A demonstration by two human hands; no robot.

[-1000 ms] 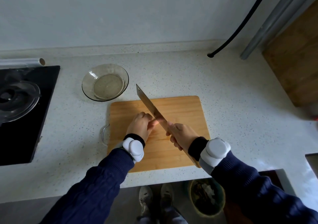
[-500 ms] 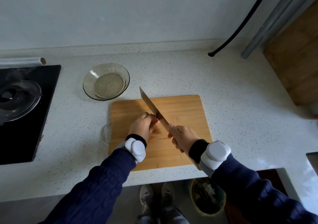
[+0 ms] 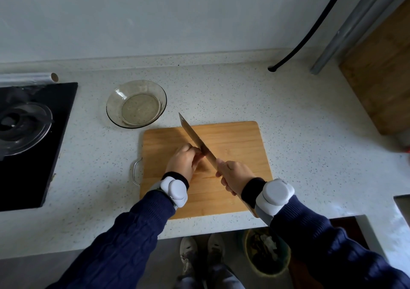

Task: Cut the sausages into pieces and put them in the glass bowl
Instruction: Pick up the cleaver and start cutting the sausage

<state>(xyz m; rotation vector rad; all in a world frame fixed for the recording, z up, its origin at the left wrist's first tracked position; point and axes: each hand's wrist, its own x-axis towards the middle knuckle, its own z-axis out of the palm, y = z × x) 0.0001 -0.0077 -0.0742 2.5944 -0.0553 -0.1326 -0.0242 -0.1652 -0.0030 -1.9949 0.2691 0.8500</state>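
Note:
A wooden cutting board (image 3: pixel 233 142) lies on the speckled counter. My left hand (image 3: pixel 185 162) rests on it with fingers curled over a sausage that is almost wholly hidden beneath them. My right hand (image 3: pixel 235 175) grips the handle of a cleaver (image 3: pixel 193 133). Its blade runs diagonally up and left, flat against my left fingertips. The glass bowl (image 3: pixel 115 102) stands empty just beyond the board's far left corner.
A black hob (image 3: pixel 33 166) with a glass lid (image 3: pixel 22 128) fills the left side, a film roll (image 3: pixel 26 78) behind it. A black cable (image 3: pixel 310 31) and a leaning wooden board (image 3: pixel 381 77) are at the right. A bin (image 3: pixel 266 251) sits below the counter edge.
The cleaver blade has shifted slightly right and down beside my left fingers. Both hands stay in nearly the same place on the board.

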